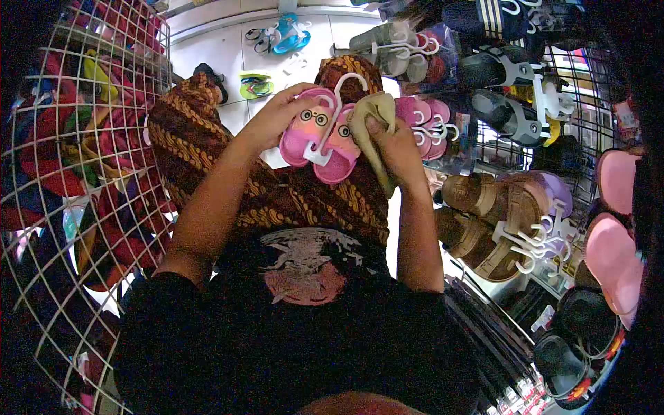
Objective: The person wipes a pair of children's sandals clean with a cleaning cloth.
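Note:
A pair of small pink sandals [334, 168] with cartoon eyes on their straps hangs on a white plastic hanger [318, 151] above my lap. My left hand [275, 119] grips the left sandal near its upper edge, thumb on the strap. In my right hand [400, 149] is a folded tan cloth [374, 124], pressed against the right sandal's strap and hanging down beside it. The cloth partly covers that sandal and hides some of my right fingers.
A wire basket [104, 131] full of colourful items stands on the left. Brown sandals [477, 235] and other footwear hang from racks on the right. Blue sandals [291, 36] and lime-green sandals [256, 86] lie on the white tiled floor [225, 52] ahead.

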The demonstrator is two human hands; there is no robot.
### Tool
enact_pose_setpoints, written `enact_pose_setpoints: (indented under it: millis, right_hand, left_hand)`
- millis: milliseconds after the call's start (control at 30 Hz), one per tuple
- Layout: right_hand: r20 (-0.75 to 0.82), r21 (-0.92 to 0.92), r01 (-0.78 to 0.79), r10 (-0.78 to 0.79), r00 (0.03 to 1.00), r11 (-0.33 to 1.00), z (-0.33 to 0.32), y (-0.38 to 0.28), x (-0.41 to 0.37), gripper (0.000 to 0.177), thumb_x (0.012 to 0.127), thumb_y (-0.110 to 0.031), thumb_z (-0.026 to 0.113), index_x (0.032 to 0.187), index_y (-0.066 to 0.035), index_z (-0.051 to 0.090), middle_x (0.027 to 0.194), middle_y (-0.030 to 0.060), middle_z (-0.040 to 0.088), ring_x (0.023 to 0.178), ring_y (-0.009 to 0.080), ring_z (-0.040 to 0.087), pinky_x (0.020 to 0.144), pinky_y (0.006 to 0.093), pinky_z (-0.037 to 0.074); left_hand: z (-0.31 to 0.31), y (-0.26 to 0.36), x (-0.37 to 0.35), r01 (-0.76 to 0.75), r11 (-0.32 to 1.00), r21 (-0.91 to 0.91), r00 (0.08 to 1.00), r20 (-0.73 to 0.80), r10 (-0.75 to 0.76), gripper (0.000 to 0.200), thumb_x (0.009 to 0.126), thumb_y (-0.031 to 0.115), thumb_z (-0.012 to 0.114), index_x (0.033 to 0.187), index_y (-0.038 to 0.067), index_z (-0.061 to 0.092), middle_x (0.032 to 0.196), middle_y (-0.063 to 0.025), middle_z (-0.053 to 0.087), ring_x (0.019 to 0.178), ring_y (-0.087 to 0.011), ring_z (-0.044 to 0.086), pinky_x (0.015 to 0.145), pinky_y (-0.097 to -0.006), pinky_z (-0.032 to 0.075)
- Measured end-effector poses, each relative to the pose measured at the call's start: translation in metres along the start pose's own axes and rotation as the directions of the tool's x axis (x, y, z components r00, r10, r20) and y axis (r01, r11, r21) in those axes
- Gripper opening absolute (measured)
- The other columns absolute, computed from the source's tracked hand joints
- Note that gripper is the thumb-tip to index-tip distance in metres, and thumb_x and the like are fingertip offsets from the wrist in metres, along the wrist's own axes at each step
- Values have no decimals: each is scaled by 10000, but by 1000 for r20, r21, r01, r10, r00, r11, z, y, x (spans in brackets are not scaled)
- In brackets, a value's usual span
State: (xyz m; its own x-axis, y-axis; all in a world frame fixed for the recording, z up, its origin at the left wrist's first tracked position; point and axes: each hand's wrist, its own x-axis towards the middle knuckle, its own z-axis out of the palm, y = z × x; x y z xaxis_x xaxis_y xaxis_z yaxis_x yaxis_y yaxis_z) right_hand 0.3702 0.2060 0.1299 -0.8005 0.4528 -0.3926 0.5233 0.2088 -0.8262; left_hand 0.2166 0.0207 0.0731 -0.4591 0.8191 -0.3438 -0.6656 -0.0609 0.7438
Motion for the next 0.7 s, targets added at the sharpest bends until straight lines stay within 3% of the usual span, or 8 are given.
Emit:
enact_pose_setpoints:
  millis: [133,233,300,367,400,533,633,700]
  right_hand:
    - [-108,-115,-65,52,993,991,2,22,12,507,910,-437,624,1139,15,608,1090,230,648,975,350,644,833,422,501]
    - [-38,-9,-85,84,996,996,-2,8,8,512,921,-443,607,1166,7,600,1090,244,645,959,342,647,791,430,506]
    - [-77,-89,-40,34,996,995,-5,18,12,524,934,-446,589,1181,15,593,1027,223,669,913,319,660,758,420,507]
    - [-105,32,-116,119,987,993,-7,11,12,514,944,-437,581,1188,15,588,1000,203,679,879,302,667,743,410,509]
    - [-146,-32,-39,34,989,999,-7,12,14,497,948,-435,579,1155,16,600,962,163,688,826,265,663,709,386,509]
    - [-207,254,2,52,977,967,0,-8,10,432,972,-456,547,975,-36,653,751,33,636,617,122,578,543,277,454]
    - [-225,92,-81,100,969,992,-6,5,21,420,978,-437,544,985,-31,651,757,34,637,612,123,577,535,276,453]
    - [-249,160,-38,78,965,986,-5,12,23,414,980,-429,545,986,-28,651,758,31,636,610,117,575,532,269,450]
  left_hand:
    - [0,6,-4,-157,906,392,985,128,115,526,812,173,771,1256,33,526,1077,-72,650,959,-136,619,849,-283,513]
    - [-3,20,-9,-201,770,605,972,222,79,610,760,175,817,1270,37,511,1131,-77,627,1022,-146,584,905,-297,479]
    - [-2,18,-11,-152,816,558,973,228,26,621,762,167,813,1280,35,498,1154,-80,612,1050,-165,575,931,-310,471]
    - [2,18,-10,-142,861,489,972,233,27,619,770,159,809,1290,54,489,1156,-68,607,1049,-171,576,936,-327,479]
    - [-1,15,-10,-118,866,486,982,188,28,621,774,148,803,1299,58,485,1162,-76,601,1078,-173,566,945,-326,477]
    - [-5,13,-4,-40,863,504,996,88,-5,840,694,254,862,1371,27,421,1257,-142,575,1138,-214,565,979,-332,454]
    - [8,10,-12,-270,746,608,961,221,168,1020,624,257,894,1434,37,315,1330,-160,515,1199,-246,527,1027,-351,421]
    - [16,10,-14,-205,772,602,977,177,121,1112,581,211,905,1459,38,245,1351,-161,486,1237,-258,496,1053,-356,398]
